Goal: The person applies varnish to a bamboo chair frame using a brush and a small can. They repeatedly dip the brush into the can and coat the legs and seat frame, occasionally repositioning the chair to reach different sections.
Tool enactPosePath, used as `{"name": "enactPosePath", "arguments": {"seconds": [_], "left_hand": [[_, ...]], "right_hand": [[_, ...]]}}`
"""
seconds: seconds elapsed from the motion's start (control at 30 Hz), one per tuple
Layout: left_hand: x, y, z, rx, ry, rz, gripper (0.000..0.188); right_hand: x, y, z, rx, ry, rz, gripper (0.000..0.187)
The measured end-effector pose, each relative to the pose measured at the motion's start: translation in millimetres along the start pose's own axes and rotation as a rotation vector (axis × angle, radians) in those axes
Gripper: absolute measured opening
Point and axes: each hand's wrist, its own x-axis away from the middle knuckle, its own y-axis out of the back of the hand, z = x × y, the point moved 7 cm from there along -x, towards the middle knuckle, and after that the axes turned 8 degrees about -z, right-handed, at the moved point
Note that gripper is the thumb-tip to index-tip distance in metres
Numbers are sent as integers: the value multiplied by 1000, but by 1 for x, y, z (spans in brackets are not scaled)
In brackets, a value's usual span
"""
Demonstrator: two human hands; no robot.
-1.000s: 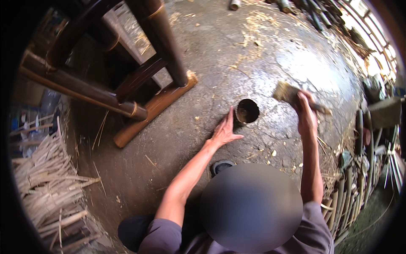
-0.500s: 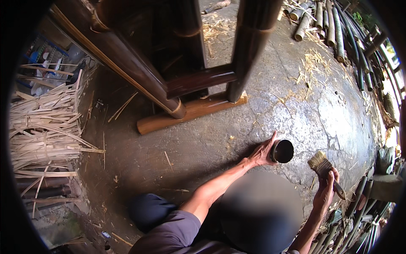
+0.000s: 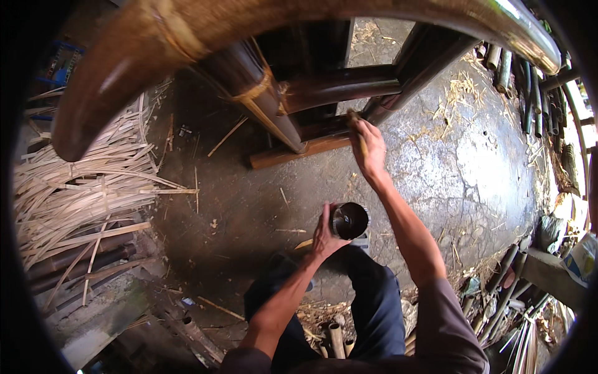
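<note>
Just beyond the right fingers (image 3: 368,129), and arching above: glossy dark bamboo furniture (image 3: 342,88), probably stiff, heavyish, slick; best taken by a thick leg (image 3: 246,71). Inside the left fingers (image 3: 324,218), wrapped around its side: an open can (image 3: 357,212), likely rigid, spillable, best held upright. Clasped in the right fingers: a brush (image 3: 354,118), presumably light, best held by its handle.

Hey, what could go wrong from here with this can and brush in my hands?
The open can in your left hand is near your knee; if tipped, it might spill on your trousers.
The brush in your right hand could drip on the floor.
The curved bamboo piece looms close to the camera; you might bump it.
</note>
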Motion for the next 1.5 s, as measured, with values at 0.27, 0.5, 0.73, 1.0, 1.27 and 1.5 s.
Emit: {"name": "enactPosePath", "arguments": {"seconds": [0.27,0.5,0.73,1.0,1.27,1.5], "left_hand": [[107,164,-74,-334,354,-275,130],[165,276,-231,-218,431,-431,128],[166,309,-334,-133,358,-662,125],[156,302,-379,-333,325,-745,115],[158,316,-354,-290,378,-749,86],[124,288,-393,-266,584,-712,80]], "right_hand": [[62,2,124,-222,-376,508,15],[-57,189,308,-499,-356,441,11],[-133,200,409,-698,-109,261,18],[-41,111,235,-1274,-1362,-277,19],[-58,47,176,-976,-1131,-251,10],[-122,54,167,-774,-552,-150,10]]}}
